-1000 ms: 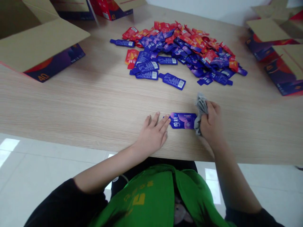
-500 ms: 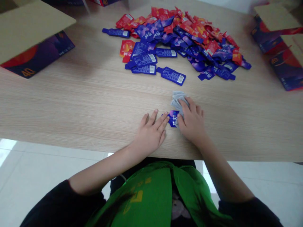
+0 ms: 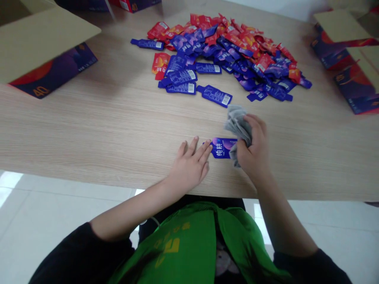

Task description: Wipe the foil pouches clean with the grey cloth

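A purple-blue sachet [image 3: 221, 148] lies flat on the table near its front edge, its printed side up and its narrow neck to the left. My left hand [image 3: 191, 163] rests with fingers stretched out, the fingertips on the sachet's neck end. In my right hand [image 3: 255, 152] a crumpled grey cloth [image 3: 237, 122] is gripped, over the right end of the sachet, which it partly hides. Whether the cloth presses on the sachet there I cannot tell.
Beyond my hands lies a heap of red sachets [image 3: 250, 37] and blue sachets [image 3: 213, 96]. An open carton [image 3: 62, 71] stands at the left, more cartons [image 3: 357, 90] at the right. The wooden table's [image 3: 89, 157] front edge runs close to my body.
My right hand has moved right with the cloth, which is now bunched and gripped in the fingers. More of the sachet shows. The left hand stays at the sachet's neck.
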`<state>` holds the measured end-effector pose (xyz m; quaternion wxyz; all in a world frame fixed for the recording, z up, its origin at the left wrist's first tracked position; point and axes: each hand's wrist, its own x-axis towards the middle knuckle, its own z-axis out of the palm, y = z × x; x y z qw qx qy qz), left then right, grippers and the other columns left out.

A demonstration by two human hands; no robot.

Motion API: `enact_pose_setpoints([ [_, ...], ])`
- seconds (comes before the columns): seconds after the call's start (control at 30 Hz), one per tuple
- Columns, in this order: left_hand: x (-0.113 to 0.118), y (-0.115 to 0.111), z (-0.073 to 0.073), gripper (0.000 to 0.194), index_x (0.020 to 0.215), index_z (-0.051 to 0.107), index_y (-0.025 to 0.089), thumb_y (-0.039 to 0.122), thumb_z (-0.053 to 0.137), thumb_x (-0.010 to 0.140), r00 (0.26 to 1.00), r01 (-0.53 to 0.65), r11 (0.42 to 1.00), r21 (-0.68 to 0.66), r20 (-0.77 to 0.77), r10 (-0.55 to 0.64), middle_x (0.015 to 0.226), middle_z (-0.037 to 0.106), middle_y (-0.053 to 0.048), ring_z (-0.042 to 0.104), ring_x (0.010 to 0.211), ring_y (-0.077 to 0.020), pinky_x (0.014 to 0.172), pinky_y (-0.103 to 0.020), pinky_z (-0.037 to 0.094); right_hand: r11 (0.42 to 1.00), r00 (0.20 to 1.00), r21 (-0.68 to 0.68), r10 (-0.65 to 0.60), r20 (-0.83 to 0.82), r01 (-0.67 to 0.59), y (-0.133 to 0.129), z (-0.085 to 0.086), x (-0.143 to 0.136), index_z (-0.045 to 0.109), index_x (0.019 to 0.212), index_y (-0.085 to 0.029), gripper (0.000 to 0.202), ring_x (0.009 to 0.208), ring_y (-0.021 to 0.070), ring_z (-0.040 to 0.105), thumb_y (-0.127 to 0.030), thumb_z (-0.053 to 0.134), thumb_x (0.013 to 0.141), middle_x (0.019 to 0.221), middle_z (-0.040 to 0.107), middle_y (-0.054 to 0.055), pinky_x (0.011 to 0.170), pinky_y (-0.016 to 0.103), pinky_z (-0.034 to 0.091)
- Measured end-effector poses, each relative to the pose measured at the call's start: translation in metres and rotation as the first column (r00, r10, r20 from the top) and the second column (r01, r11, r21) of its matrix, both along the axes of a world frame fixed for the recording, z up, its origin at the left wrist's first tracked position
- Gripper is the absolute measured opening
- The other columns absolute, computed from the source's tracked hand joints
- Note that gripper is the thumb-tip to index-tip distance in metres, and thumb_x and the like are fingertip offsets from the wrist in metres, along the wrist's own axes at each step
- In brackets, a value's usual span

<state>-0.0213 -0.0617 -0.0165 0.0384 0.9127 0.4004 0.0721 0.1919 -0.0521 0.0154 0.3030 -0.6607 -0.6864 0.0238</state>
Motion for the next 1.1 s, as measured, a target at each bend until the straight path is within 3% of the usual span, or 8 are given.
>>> enact_pose_setpoints([
  [0.13,-0.001,0.0,-0.002,0.048,0.148,0.06,0.016,0.032,0.041,0.106,1.0,0.018,1.0,0.005,0.0,-0.018,0.164,0.046,-0.01,0.037,0.153,-0.0417,0.118,-0.064,0.038,0.974,0.977,-0.21,0.121,0.175,-0.083,0.013,-0.003,-0.047,0.055,0.147,-0.023,0.058,0.135,0.0348,0.05,-0.013,0.042,0.091,0.161,0.045,0.014,0.107,0.056,0.043],
  [0.23,-0.001,0.0,-0.001,0.049,0.15,0.058,0.015,0.032,0.041,0.106,1.0,0.013,1.0,-0.003,0.001,-0.013,0.164,0.047,-0.009,0.037,0.153,-0.0408,0.119,-0.063,0.038,0.958,0.949,-0.282,0.136,0.284,-0.053,0.014,-0.013,-0.052,0.06,0.144,-0.023,0.053,0.127,0.0365,0.052,-0.017,0.043,0.094,0.161,0.047,0.013,0.1,0.055,0.044],
  [0.37,-0.001,0.0,0.003,0.054,0.159,0.045,0.018,0.03,0.039,0.107,1.0,0.002,1.0,-0.028,-0.003,-0.003,0.168,0.04,-0.005,0.036,0.154,-0.0396,0.12,-0.063,0.037,0.967,0.947,-0.244,0.014,0.321,0.069,0.003,-0.017,-0.027,0.058,0.145,-0.02,0.053,0.123,0.0385,0.053,-0.018,0.041,0.095,0.161,0.046,0.015,0.097,0.058,0.044],
  [0.53,-0.001,0.0,0.001,0.055,0.159,0.046,0.02,0.029,0.041,0.105,1.0,-0.001,1.0,-0.023,0.0,0.001,0.168,0.04,-0.003,0.036,0.154,-0.0396,0.12,-0.063,0.036,0.951,0.95,-0.214,-0.165,0.265,0.225,-0.016,-0.021,0.018,0.053,0.149,-0.019,0.056,0.127,0.0393,0.051,-0.019,0.039,0.095,0.158,0.046,0.019,0.101,0.062,0.044],
  [0.77,-0.001,0.001,-0.002,0.055,0.159,0.046,0.019,0.03,0.04,0.105,1.0,0.007,1.0,-0.009,-0.002,-0.007,0.168,0.04,-0.005,0.035,0.154,-0.04,0.119,-0.063,0.036,0.977,0.985,-0.176,-0.091,0.145,0.116,-0.017,-0.032,0.061,0.057,0.145,-0.024,0.057,0.138,0.0366,0.048,-0.016,0.041,0.091,0.152,0.047,0.017,0.108,0.064,0.043],
  [0.83,-0.001,0.001,-0.001,0.056,0.159,0.045,0.018,0.031,0.038,0.106,1.0,0.01,1.0,-0.015,-0.009,-0.01,0.168,0.039,-0.005,0.035,0.154,-0.0403,0.119,-0.063,0.037,0.99,0.994,-0.103,-0.086,0.066,0.093,-0.011,-0.027,0.054,0.058,0.143,-0.022,0.056,0.14,0.0335,0.047,-0.015,0.039,0.092,0.148,0.049,0.017,0.112,0.06,0.042],
  [0.93,0.0,0.001,0.0,0.055,0.16,0.045,0.016,0.031,0.036,0.107,1.0,0.008,1.0,-0.022,-0.015,-0.008,0.168,0.039,-0.005,0.036,0.154,-0.0408,0.119,-0.063,0.037,0.998,0.998,-0.025,-0.051,0.029,0.051,-0.004,-0.017,0.021,0.054,0.147,-0.02,0.057,0.143,0.0315,0.044,-0.014,0.038,0.093,0.153,0.046,0.017,0.113,0.057,0.041],
  [1.1,0.0,0.0,0.003,0.054,0.158,0.048,0.015,0.032,0.038,0.107,1.0,0.004,1.0,-0.026,-0.016,-0.005,0.165,0.044,-0.008,0.036,0.154,-0.0408,0.119,-0.064,0.037,0.968,0.954,-0.251,0.084,0.289,-0.009,0.0,-0.011,-0.043,0.057,0.147,-0.025,0.054,0.13,0.0358,0.05,-0.018,0.042,0.096,0.163,0.042,0.014,0.102,0.055,0.043],
])
